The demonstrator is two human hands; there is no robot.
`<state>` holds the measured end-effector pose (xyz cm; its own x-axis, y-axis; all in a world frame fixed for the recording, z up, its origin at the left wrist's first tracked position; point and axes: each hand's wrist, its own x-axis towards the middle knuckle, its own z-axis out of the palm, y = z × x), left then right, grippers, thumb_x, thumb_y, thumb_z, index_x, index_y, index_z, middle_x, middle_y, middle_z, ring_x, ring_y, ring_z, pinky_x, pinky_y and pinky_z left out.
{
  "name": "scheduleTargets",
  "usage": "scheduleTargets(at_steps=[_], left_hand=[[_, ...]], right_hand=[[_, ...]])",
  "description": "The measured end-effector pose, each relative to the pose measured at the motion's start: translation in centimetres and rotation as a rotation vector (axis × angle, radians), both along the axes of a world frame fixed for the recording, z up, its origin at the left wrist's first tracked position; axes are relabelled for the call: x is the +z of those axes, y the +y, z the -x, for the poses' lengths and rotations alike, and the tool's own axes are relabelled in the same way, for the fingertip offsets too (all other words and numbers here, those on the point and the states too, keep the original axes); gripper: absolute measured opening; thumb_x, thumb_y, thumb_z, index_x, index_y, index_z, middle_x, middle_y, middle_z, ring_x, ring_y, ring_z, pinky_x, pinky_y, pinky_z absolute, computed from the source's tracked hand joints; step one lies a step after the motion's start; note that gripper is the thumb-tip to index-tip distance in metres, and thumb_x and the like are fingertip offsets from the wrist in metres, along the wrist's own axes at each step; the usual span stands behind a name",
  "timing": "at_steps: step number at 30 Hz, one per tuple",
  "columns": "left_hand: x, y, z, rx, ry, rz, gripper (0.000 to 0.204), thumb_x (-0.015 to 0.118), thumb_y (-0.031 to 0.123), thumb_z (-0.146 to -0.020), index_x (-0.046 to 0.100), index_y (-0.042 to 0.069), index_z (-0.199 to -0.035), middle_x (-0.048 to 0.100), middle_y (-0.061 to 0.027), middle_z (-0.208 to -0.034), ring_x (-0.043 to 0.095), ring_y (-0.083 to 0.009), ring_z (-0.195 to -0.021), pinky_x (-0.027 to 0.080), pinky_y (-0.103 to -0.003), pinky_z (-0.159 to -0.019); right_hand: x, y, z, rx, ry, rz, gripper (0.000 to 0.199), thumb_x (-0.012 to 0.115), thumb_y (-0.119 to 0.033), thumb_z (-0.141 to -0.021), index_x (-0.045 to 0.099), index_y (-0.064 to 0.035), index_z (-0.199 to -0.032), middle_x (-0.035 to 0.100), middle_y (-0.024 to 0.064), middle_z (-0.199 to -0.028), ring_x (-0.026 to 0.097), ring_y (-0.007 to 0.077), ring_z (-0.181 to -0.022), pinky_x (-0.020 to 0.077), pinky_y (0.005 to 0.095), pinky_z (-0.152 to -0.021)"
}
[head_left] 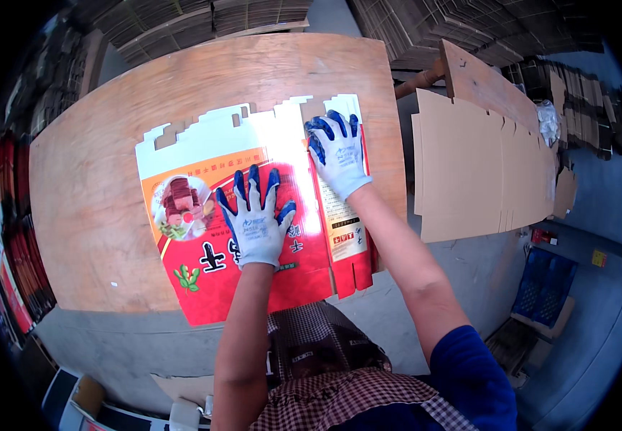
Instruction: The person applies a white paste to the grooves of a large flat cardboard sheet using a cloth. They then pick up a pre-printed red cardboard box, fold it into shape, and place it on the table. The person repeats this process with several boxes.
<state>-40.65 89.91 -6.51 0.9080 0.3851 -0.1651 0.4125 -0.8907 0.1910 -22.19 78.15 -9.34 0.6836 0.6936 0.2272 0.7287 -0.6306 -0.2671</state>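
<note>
A flattened, printed carton [203, 294] in red, orange and white lies on the wooden table, its near edge jutting past the table's front edge. My left hand [257, 223], in a white glove with blue-coated fingers, rests flat on the red panel with its fingers spread. Toward the carton's far right corner, my right hand [339, 154] wears a matching glove. Its fingers are apart and press down on the narrow side panel near the white flaps. Neither hand grips anything.
The wooden table [81, 201] spreads under the carton. On the right, plain brown cardboard sheets [476, 172] lie on another board [490, 93]. Bundled flat cardboard stacks [260, 14] stand along the back. Red printed cartons [24, 251] are piled at left, and a blue plastic crate [544, 287] sits lower right.
</note>
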Motion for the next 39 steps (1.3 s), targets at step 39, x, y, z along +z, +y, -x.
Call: scheduleTargets(at_steps=[39], left_hand=[[-1.3, 1.5, 2.2, -0.016, -0.400, 0.325, 0.063, 0.066, 0.037, -0.085, 0.049, 0.014, -0.141, 0.035, -0.0108, -0.154, 0.024, -0.0318, -0.146, 0.006, -0.053, -0.120]], right_hand=[[3.6, -23.1, 5.1, -0.703, 0.265, 0.791, 0.090, 0.060, -0.054, -0.087, 0.018, -0.0147, -0.156, 0.019, 0.0168, -0.160, 0.025, 0.0478, -0.141, 0.0254, 0.0614, -0.111]])
